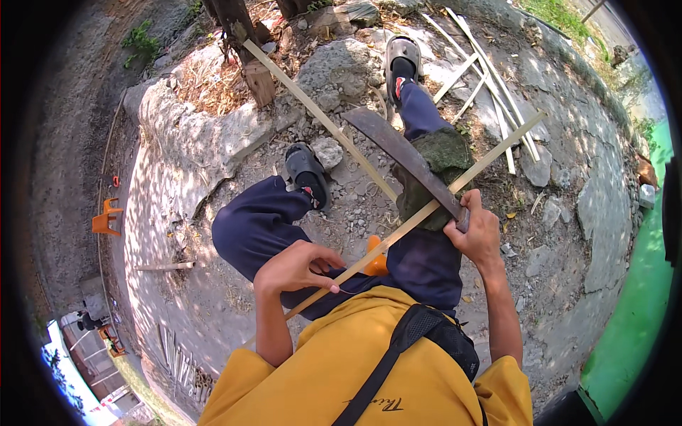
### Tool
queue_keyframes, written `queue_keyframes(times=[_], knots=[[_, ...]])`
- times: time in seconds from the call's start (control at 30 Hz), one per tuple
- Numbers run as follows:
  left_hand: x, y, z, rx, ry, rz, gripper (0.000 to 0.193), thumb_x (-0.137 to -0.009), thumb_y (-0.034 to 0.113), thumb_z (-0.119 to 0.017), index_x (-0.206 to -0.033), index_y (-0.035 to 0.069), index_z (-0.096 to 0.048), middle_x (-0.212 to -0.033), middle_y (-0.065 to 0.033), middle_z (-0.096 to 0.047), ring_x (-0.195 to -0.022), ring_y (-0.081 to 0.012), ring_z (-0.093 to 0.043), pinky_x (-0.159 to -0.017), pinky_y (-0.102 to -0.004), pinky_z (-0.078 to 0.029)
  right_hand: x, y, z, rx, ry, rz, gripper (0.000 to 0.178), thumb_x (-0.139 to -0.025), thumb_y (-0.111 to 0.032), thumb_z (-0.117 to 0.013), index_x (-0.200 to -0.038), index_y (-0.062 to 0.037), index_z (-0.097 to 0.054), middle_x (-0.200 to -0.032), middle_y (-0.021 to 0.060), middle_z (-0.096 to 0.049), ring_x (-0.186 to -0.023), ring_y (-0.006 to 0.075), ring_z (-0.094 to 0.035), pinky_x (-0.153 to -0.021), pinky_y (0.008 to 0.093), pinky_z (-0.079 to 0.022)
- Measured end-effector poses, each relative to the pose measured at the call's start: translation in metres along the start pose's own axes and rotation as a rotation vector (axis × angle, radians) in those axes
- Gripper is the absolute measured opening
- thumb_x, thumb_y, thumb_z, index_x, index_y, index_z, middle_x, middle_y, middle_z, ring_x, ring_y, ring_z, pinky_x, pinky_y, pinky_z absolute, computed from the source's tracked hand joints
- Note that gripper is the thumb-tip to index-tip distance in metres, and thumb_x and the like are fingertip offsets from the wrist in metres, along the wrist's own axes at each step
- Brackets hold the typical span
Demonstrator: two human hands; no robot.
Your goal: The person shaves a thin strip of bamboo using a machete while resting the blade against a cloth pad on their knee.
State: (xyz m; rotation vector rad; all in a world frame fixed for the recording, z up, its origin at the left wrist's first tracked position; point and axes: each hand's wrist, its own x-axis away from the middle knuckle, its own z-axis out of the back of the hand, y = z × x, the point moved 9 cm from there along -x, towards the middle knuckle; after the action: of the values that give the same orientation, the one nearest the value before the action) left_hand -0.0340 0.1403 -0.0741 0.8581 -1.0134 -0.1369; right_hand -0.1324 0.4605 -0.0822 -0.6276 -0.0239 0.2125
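Note:
My right hand [474, 231] is closed round the handle of a long, dark, broad-bladed machete [398, 153]. Its blade slants up and left over a dark green cloth pad [444, 150] on my right leg. Under the blade runs a long pale strip [383, 245] that looks like bamboo, crossing my lap from lower left to upper right. My left hand [302, 268] is beside the strip's lower part, thumb and fingers apart. Near the thumb tip shows a thin, dark, thread-like sliver [353, 290]. Whether the fingertips touch the strip is hard to tell.
Another pale strip [312, 106] leans from a tree stump [257, 82] toward my legs. Several cut strips [490, 78] lie at the far right. Broken concrete [213, 142] and gravel surround my feet. Something orange [376, 257] shows between my legs; an orange chair [106, 217] stands far left.

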Motion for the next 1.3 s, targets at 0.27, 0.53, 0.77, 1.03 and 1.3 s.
queue_keyframes(times=[0.27,0.53,0.77,1.03,1.3], knots=[[0.035,0.041,0.098,0.052,0.457,-0.124,0.011,-0.092,-0.002,-0.075,-0.103,-0.003,-0.078,-0.089,-0.0075,-0.077,-0.084,-0.0121,-0.071,-0.078,-0.0279,-0.056,-0.001,-0.002,-0.005,0.002,-0.032,-0.011,0.045,-0.079,-0.028,-0.077,-0.111,-0.0106,-0.050,-0.073,0.0182,-0.066,-0.068,0.0446,-0.070,-0.061,0.0557,-0.053],[-0.032,0.030,0.208,-0.010,1.191,-0.305,0.022,-0.101,0.000,-0.064,-0.119,0.005,-0.076,-0.106,-0.0116,-0.075,-0.096,-0.0190,-0.072,-0.084,-0.0345,-0.056,0.004,0.003,0.001,0.004,-0.007,-0.026,0.045,-0.080,-0.029,-0.077,-0.111,-0.0104,-0.050,-0.072,0.0181,-0.067,-0.068,0.0447,-0.070,-0.061,0.0552,-0.053],[-0.082,-0.006,0.153,-0.485,1.064,-0.112,0.034,-0.099,0.003,-0.061,-0.132,0.004,-0.069,-0.125,-0.0232,-0.072,-0.111,-0.0411,-0.070,-0.097,-0.0478,-0.054,0.000,-0.006,-0.001,0.024,-0.013,-0.009,0.045,-0.080,-0.030,-0.079,-0.109,-0.0113,-0.051,-0.068,0.0142,-0.066,-0.064,0.0392,-0.070,-0.059,0.0510,-0.054],[-0.088,0.095,-0.009,0.048,0.103,-0.093,0.044,-0.111,0.039,-0.056,-0.098,-0.001,-0.071,-0.078,-0.0117,-0.071,-0.072,-0.0248,-0.070,-0.070,-0.0409,-0.053,-0.002,-0.013,0.004,0.012,-0.046,0.013,0.047,-0.080,-0.029,-0.081,-0.110,-0.0095,-0.050,-0.068,0.0126,-0.065,-0.063,0.0388,-0.069,-0.058,0.0488,-0.054],[-0.094,0.089,-0.022,0.284,0.542,-0.227,0.032,-0.109,0.024,-0.057,-0.092,-0.002,-0.065,-0.064,-0.0091,-0.056,-0.058,-0.0181,-0.053,-0.058,-0.0362,-0.042,0.002,-0.021,0.031,-0.060,-0.090,-0.005,0.048,-0.079,-0.023,-0.083,-0.111,-0.0072,-0.051,-0.077,0.0146,-0.069,-0.067,0.0385,-0.072,-0.063,0.0469,-0.056]])
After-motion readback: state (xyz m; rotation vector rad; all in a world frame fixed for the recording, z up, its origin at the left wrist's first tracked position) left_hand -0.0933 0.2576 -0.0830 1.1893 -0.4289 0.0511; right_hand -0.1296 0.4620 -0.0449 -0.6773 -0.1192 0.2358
